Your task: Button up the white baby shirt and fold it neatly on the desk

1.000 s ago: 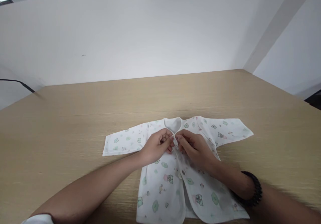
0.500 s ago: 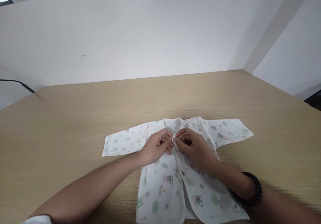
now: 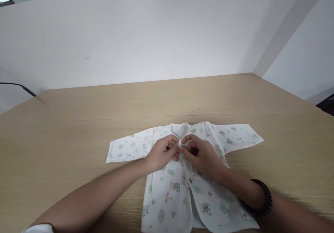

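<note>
A white baby shirt [image 3: 167, 198] printed with green and pink animal figures lies face up, both sleeves spread sideways. Just below its neckline, my left hand [image 3: 164, 151] pinches the front edge on the left. My right hand [image 3: 202, 153] grips the opposite edge at the same spot, with thumb and forefinger close to my left fingertips. Whatever sits between the fingertips is mostly covered by them. Lower on the front, a pale button [image 3: 187, 184] shows beside the edge. Under it the two front panels part toward the hem.
The shirt rests on a light wooden table [image 3: 78, 121]. A white partition [image 3: 156, 38] rises behind the table, and another stands on the right. A black cable [image 3: 24, 87] reaches the table's left edge. My right wrist wears a black coiled band [image 3: 264, 198].
My right thumb and fingers have shifted slightly at the neckline edge, and the fabric there is turned a little differently. My left hand and the shirt's body stay almost unchanged.
</note>
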Demonstrator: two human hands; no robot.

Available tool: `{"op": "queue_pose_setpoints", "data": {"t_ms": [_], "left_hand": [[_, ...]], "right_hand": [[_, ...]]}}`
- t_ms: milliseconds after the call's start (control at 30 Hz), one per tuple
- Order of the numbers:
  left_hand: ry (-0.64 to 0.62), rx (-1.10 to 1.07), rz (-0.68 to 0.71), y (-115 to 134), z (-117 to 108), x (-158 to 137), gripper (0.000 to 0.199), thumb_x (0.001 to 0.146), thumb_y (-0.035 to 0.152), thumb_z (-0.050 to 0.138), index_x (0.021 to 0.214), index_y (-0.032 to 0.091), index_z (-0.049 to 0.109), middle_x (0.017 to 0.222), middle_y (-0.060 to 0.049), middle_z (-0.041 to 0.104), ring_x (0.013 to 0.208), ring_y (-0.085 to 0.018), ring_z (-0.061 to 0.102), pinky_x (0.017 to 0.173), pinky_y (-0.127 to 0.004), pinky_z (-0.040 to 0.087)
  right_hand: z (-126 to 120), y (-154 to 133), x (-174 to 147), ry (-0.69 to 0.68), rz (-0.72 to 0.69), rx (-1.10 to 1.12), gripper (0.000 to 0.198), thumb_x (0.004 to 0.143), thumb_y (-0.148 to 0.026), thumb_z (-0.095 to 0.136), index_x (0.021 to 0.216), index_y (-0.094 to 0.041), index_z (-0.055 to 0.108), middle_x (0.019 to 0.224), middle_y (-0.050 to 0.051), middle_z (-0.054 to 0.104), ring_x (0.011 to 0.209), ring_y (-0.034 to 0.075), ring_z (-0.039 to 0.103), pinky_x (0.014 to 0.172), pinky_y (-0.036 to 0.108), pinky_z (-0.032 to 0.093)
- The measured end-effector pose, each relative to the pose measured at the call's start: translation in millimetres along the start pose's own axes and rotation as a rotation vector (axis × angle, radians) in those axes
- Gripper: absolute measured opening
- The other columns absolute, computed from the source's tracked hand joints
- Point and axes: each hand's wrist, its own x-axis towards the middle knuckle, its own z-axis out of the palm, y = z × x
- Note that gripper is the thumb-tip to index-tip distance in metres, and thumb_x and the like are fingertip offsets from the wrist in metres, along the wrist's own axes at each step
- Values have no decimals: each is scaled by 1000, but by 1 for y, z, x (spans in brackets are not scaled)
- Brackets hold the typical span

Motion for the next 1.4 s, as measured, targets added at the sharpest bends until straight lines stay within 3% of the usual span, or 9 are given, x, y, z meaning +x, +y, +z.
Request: {"op": "queue_pose_setpoints", "data": {"t_ms": [367,633,933,1400], "left_hand": [[3,5,-33,0,-1,1,38,89,52,61,86,14,61,77,-4,64,65,-13,63,63,-25,53],[1,-20,-19,0,-1,1,35,89,48,62,84,14,61,74,-3,64,64,-11,61,62,-23,53],[12,-28,-26,2,1,-1,34,88,49,63,85,15,58,70,-1,60,62,-11,59,60,-22,52],[56,-37,-13,4,3,-3,17,81,29,66,87,17,54,67,2,56,61,-10,55,60,-23,52]], "right_hand": [[2,5,0,15,-76,-152,9,91,-26,48,92,-22,56,52,-8,44,44,10,37,44,24,23],[2,5,0,11,-81,-153,5,88,-24,48,92,-22,50,54,-9,44,47,11,40,47,24,26],[4,7,-1,36,-95,-161,16,88,-24,48,104,-22,45,57,-9,45,50,13,44,50,25,29],[3,5,1,40,-53,-169,11,89,-26,50,97,-21,55,54,-7,48,48,13,44,47,25,27]]}}
